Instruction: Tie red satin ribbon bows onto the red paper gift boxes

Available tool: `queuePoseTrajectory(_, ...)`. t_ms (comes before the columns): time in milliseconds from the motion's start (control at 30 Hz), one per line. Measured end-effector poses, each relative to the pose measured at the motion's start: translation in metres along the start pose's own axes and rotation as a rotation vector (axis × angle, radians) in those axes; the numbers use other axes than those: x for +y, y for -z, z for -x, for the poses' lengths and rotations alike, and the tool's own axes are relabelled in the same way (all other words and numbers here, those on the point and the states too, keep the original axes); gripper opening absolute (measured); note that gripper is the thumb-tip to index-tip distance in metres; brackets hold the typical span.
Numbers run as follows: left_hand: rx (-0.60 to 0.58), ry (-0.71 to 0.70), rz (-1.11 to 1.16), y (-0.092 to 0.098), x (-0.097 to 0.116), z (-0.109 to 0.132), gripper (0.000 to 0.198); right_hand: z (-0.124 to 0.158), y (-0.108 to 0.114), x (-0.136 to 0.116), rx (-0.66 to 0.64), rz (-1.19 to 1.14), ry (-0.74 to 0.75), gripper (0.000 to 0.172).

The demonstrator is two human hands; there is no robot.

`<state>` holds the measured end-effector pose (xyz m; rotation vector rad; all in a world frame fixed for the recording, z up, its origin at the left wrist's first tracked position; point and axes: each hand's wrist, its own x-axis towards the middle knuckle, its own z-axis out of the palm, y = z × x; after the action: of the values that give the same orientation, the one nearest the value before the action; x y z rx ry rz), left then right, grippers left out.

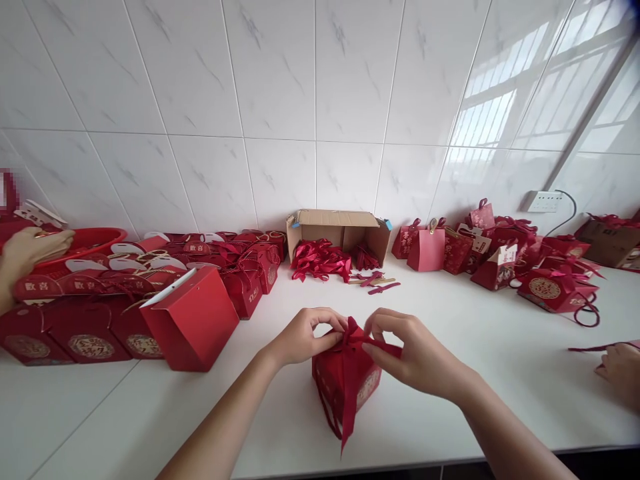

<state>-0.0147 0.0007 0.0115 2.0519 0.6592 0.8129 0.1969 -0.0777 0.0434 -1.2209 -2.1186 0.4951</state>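
1. Here we are at the white bench (430,427), and the red gift box (327,377) sits right before us, near the front edge, between our two hands.
2. Our left hand (306,338) comes in from the left, thumb and forefinger pinched together on the satin ribbon (350,390) at its knot (352,333).
3. Our right hand (417,353) is across from it, thumb and fingers closed over a length of ribbon leading right from that knot.
4. Now the key relation: the knot is atop the box, between both sets of fingertips, and our left is nearer, right at it, our right just beside.
5. One long tail of ribbon runs down the box towards us; the box stands upright, a corner facing us, its long axis hard to read beneath.
6. Straight beyond, well apart, we've the cardboard carton (333,218) with loose red ribbons (320,261); off right, a co-worker's hand (624,368) rests by the bench edge.
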Motion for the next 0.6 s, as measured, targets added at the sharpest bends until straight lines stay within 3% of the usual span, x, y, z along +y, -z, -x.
queuePoseTrajectory(167, 0.011, 0.004, -0.060, 0.001, 0.003, 0.001, 0.012, 0.010, 0.020, 0.015, -0.211, 0.088, -0.152, 0.034)
queuePoseTrajectory(233, 0.013, -0.009, -0.120, 0.002, 0.007, 0.002, 0.012, 0.005, 0.023, 0.020, -0.183, 0.085, -0.166, 0.034)
queuePoseTrajectory(333, -0.001, -0.031, -0.274, 0.003, 0.017, 0.001, 0.013, -0.015, 0.016, 0.021, -0.038, -0.006, -0.162, 0.031)
queuePoseTrajectory(400, -0.026, -0.044, -0.401, 0.004, 0.025, 0.000, 0.013, -0.028, 0.007, 0.019, -0.048, -0.094, -0.140, 0.028)
queuePoseTrajectory(500, -0.052, -0.080, -0.546, 0.007, 0.034, -0.003, 0.014, -0.038, -0.002, 0.016, -0.169, -0.141, -0.029, 0.017)
queuePoseTrajectory(600, -0.072, -0.092, -0.614, 0.012, 0.037, -0.006, 0.013, -0.036, -0.003, 0.016, -0.188, -0.137, 0.099, 0.020)
